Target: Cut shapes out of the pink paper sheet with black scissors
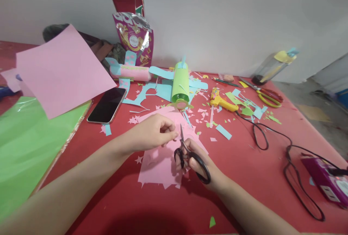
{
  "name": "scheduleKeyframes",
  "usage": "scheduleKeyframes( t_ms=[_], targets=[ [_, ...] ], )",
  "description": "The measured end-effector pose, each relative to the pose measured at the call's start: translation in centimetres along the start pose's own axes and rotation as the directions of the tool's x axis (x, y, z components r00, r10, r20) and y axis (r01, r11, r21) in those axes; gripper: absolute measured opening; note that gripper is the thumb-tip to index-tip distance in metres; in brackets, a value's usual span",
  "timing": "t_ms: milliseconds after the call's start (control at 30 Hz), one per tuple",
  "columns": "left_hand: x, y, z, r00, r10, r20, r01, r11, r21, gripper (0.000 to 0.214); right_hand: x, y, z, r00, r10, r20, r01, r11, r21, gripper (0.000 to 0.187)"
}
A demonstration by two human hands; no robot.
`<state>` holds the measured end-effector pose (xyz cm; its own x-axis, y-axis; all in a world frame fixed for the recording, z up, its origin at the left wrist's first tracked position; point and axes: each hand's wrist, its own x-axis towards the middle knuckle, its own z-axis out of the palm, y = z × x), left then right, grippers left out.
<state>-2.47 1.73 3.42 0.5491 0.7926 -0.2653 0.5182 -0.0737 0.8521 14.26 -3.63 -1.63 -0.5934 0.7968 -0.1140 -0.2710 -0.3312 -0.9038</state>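
Scissors (184,144) you held: metal blades, smooth black plastic handles. Your cut pink sheet (160,164) was thin, matt paper. The counter (244,177) before you looked smooth, with a soft sheen. Your phone (107,105) showed glossy, glass-like black; the snack bag (133,41), shiny foil; the green pack (35,144), glossy plastic film; the glue gun (224,103), smooth plastic.

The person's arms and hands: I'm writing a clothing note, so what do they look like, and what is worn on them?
The left forearm and right forearm look slim and bare, with no sleeves in view. The left hand and right hand are ungloved, and neither wrist shows a watch or bracelet. Part of the right hand is hidden, so I cannot rule out a ring there.
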Motion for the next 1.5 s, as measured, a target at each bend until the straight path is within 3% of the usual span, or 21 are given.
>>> scheduleKeyframes(
  t_ms=[567, 900, 1500],
  targets=[
    [0.05, 0.17, -0.13, 1.000, -0.008, -0.010, 0.008, 1.000, 0.003, 0.028, 0.13, 0.34, 0.08, 0.998, -0.057, -0.028, 0.058, 0.998, 0.015, 0.033],
    [0.15, -0.07, 0.13, 1.000, -0.019, 0.004, 0.019, 0.995, -0.099, 0.025, 0.09, 0.29, -0.11, 0.999, -0.027, -0.037, 0.026, 1.000, -0.014, 0.036],
    [0.15, -0.08, 0.10, 1.000, -0.021, 0.018, 0.023, 0.995, -0.098, 0.027, 0.02, 0.60, -0.20, 0.999, -0.049, -0.021, 0.049, 0.998, 0.028, 0.034]
  ],
)
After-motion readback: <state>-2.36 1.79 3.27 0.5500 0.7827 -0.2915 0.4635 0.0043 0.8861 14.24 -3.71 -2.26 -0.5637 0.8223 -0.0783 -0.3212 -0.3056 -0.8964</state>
